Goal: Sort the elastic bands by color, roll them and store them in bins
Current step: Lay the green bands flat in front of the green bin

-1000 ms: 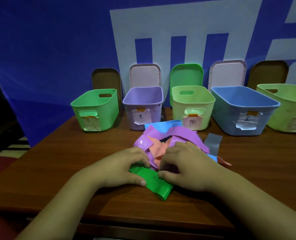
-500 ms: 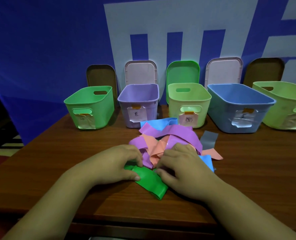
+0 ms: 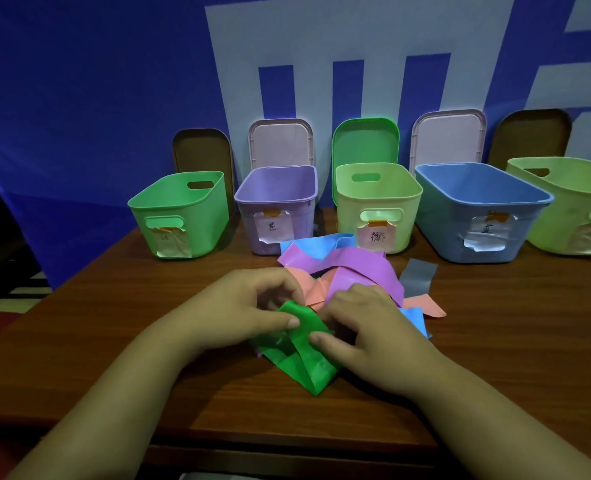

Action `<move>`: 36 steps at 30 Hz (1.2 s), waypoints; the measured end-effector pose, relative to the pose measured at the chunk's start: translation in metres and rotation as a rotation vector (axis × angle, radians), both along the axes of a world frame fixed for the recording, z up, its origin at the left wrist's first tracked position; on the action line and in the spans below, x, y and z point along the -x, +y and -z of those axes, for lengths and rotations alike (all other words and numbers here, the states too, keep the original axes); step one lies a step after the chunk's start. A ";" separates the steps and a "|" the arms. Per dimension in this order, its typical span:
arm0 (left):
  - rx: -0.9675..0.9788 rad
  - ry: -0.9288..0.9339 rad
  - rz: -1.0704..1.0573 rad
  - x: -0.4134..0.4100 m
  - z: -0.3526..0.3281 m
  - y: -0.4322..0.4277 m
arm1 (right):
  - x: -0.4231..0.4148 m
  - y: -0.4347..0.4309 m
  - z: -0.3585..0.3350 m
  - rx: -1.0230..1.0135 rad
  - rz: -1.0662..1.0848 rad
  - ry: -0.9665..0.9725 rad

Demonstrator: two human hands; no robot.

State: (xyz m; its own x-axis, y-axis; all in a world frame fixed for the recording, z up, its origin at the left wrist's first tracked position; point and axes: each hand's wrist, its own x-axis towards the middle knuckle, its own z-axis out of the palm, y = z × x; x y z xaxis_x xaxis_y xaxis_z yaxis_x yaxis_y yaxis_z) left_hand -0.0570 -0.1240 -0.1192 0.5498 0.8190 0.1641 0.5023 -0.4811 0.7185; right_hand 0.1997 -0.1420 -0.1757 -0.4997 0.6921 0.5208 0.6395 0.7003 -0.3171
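A blue backdrop [image 3: 79, 98] with pale block shapes hangs behind a dark wooden table [image 3: 494, 341]; the light is dim, with striped floor [image 3: 27, 292] at left.

Dim indoor scene with a blue cast. Soft shadows lie on the table [image 3: 494, 341] beside the bins [image 3: 183, 216]. Pale lids [image 3: 280, 143] glow at their rims. Wide-angle curving stretches the edges; slight blur throughout.

The light green bin [image 3: 564, 206] at far right is cut off by the frame's edge. The writing on the label [image 3: 171, 241] of the green bin [image 3: 211, 216] is too faint to read. The top end of the green band [image 3: 301, 365] is covered by fingers of the left hand [image 3: 245, 306] and right hand [image 3: 366, 330]. The right hand also hides part of the blue band [image 3: 413, 318].
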 end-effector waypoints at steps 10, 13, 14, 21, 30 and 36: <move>0.215 -0.394 0.022 -0.045 -0.013 0.025 | -0.011 0.011 -0.001 0.271 0.059 0.466; 0.303 -0.438 0.058 -0.051 -0.006 0.031 | -0.013 0.015 0.001 0.258 0.089 0.443; 0.328 -0.465 0.075 -0.052 -0.002 0.031 | -0.013 0.015 0.001 0.253 0.095 0.430; 0.262 -0.611 -0.032 -0.052 0.019 0.032 | -0.010 0.014 -0.002 0.259 0.113 0.502; 0.145 -0.594 -0.044 -0.053 0.026 0.029 | -0.007 0.008 -0.005 0.263 0.092 0.558; 0.088 -0.564 -0.019 -0.052 0.023 0.027 | -0.011 0.008 -0.007 0.287 0.054 0.546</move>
State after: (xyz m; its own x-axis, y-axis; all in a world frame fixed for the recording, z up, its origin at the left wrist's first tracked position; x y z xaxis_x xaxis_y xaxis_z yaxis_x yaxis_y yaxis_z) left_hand -0.0054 -0.0968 -0.1425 0.3822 0.8518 0.3583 0.0375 -0.4018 0.9150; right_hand 0.2108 -0.1343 -0.1685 -0.1737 0.8596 0.4806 0.3635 0.5095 -0.7799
